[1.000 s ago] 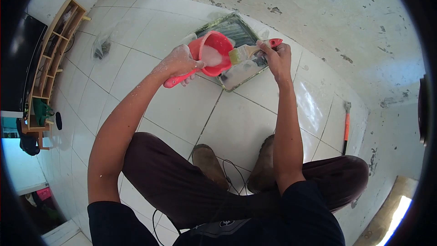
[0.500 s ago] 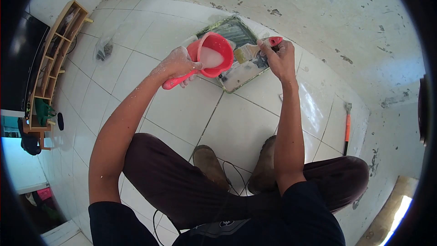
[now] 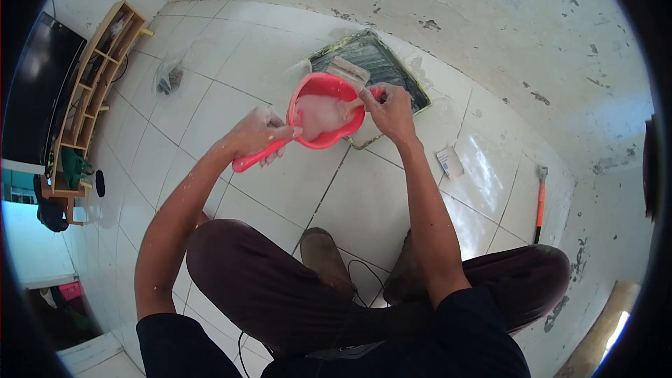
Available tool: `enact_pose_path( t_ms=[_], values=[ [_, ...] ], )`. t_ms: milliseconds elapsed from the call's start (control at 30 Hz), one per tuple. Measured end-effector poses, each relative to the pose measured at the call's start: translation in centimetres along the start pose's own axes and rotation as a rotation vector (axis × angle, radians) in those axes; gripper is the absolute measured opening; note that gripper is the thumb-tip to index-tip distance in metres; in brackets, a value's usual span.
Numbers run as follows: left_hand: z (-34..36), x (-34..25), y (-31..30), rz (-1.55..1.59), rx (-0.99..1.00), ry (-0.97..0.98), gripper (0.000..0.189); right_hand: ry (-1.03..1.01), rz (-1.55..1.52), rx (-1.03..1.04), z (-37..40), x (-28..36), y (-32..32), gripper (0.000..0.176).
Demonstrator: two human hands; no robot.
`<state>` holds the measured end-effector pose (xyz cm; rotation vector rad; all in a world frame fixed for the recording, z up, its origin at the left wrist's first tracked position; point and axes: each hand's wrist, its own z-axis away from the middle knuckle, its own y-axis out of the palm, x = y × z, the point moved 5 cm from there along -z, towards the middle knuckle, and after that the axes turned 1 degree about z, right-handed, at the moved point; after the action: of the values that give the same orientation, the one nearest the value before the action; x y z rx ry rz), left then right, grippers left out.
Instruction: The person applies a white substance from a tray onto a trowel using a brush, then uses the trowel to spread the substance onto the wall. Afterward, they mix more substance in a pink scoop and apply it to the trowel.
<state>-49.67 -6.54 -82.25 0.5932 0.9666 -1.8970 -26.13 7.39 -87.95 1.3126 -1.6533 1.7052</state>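
My left hand [image 3: 260, 133] grips the handle of a red plastic scoop [image 3: 324, 111] that holds cloudy white liquid, held over the tiled floor in front of my knees. My right hand [image 3: 388, 108] grips a paintbrush [image 3: 352, 102] with a red handle. The brush's head is dipped into the liquid inside the scoop and is mostly hidden there. Just behind the scoop, a dark paint tray [image 3: 378, 63] lies on the floor against the wall.
A peeling white wall [image 3: 490, 21] runs along the far side. An orange-handled tool [image 3: 540, 199] lies on the tiles at right, with a small card [image 3: 449, 161] near it. A wooden shelf [image 3: 91, 80] stands at left beside a plastic bag [image 3: 169, 77]. My shoes [image 3: 329, 259] are below.
The scoop has come lower and toward me. My right hand has swung the brush from beside the scoop's rim down into the liquid.
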Motion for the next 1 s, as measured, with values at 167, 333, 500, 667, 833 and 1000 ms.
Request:
enact_pose_path(
  t_ms=[167, 333, 500, 667, 833, 1000],
  values=[
    [3.3, 7.4, 2.7, 0.251, -0.020, -0.063, 0.046, 0.133, -0.201, 0.084, -0.8, -1.2, -0.7, 0.058],
    [5.5, 14.9, 6.3, 0.487, -0.049, -0.136, 0.042, -0.192, 0.130, 0.196, -3.2, -1.6, 3.0, 0.031],
    [5.0, 17.3, 8.6, 0.536, 0.003, -0.164, 0.040, -0.353, 0.089, 0.330, -5.9, -0.1, 11.4, 0.015],
    [3.4, 18.9, 10.0, 0.498, 0.017, -0.160, 0.040, -0.537, 0.212, 0.510, -9.1, -0.2, 20.7, 0.018],
    [2.2, 18.9, 10.1, 0.544, 0.088, -0.139, 0.037, -0.661, 0.456, 0.564, -8.8, -0.7, 26.8, 0.015],
    [1.5, 19.4, 9.9, 0.527, 0.106, -0.168, 0.036, -0.690, 0.663, 0.799, -6.2, 0.0, 29.4, 0.020]
  ],
)
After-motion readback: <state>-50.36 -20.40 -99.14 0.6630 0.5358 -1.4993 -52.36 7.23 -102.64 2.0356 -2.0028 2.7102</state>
